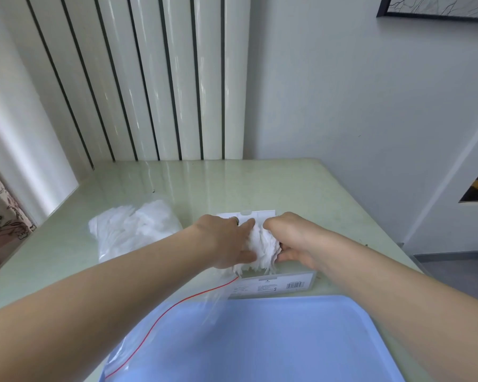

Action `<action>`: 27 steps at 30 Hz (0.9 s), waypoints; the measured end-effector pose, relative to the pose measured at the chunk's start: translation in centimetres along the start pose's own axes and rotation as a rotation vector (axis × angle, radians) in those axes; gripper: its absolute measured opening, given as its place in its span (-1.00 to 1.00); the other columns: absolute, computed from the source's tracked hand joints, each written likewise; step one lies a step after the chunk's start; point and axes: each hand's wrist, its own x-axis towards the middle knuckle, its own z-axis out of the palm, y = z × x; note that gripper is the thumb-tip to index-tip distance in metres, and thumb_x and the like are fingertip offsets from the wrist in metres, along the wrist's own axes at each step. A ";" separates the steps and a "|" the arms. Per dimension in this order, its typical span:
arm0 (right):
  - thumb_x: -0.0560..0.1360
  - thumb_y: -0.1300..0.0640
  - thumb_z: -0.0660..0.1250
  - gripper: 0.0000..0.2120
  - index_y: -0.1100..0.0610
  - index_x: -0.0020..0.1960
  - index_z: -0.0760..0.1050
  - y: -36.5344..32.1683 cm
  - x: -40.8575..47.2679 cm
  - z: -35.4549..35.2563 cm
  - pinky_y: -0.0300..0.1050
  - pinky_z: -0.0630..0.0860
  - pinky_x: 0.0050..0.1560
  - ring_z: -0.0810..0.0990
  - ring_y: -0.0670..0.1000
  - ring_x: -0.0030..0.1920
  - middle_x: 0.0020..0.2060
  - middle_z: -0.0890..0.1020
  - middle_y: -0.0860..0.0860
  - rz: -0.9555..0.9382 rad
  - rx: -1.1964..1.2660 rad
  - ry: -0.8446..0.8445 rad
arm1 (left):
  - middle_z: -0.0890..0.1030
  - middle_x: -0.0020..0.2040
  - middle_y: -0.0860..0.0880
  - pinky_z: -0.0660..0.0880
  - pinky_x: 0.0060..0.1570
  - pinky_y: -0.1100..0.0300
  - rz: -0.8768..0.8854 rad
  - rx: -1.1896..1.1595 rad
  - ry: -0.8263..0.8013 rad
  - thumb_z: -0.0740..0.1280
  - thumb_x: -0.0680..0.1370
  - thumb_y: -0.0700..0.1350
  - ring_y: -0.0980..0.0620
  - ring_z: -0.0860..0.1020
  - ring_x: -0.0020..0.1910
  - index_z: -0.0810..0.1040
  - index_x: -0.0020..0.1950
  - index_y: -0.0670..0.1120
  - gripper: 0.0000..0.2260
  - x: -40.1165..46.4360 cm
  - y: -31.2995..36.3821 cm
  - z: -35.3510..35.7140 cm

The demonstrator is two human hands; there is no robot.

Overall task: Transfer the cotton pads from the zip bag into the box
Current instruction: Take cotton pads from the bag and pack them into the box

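My left hand (226, 241) and right hand (293, 241) clamping a wad of pads (262, 250) between them over the box (271, 282), more pads (133, 227) heaped left on the desk (301, 188), zip bag (160, 323) lying across a blue tray (273, 343) near me.

Bright soft daylight from my left; glare streaks on wall panels (160, 78) and glossy table (177, 183). Shadows faint. Wide-angle bending at edges; my forearms slightly blurred.
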 end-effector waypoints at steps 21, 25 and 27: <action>0.64 -0.21 -0.01 -0.49 0.14 0.21 0.51 0.2 -0.6 -0.2 -0.11 0.52 -0.18 0.61 0.03 -0.30 -0.23 0.63 0.04 0.093 0.382 -0.090 | -0.04 0.65 -0.02 0.01 0.55 0.01 0.112 -0.334 0.032 -0.03 0.67 0.16 0.00 0.01 0.61 -0.21 0.64 -0.02 -0.38 0.4 1.1 1.1; 0.53 -0.32 0.01 -0.53 0.03 -0.02 0.46 0.5 -0.4 0.9 -0.12 0.41 -0.13 0.44 -0.04 -0.34 -0.28 0.46 -0.04 0.111 0.359 -0.104 | -0.17 0.65 0.01 -0.07 0.56 0.02 0.111 -0.324 0.000 -0.06 0.68 0.12 0.02 -0.10 0.62 -0.22 0.64 -0.02 -0.40 0.4 1.3 2.4; 0.49 -0.36 0.01 -0.56 -0.02 -0.09 0.41 0.5 -0.2 1.3 -0.12 0.35 -0.08 0.32 -0.06 -0.31 -0.27 0.33 -0.07 0.105 0.308 -0.088 | -0.10 0.65 0.01 0.00 0.55 0.02 0.101 -0.374 -0.020 -0.03 0.68 0.13 -0.01 -0.01 0.62 -0.20 0.64 -0.01 -0.40 0.4 1.0 1.9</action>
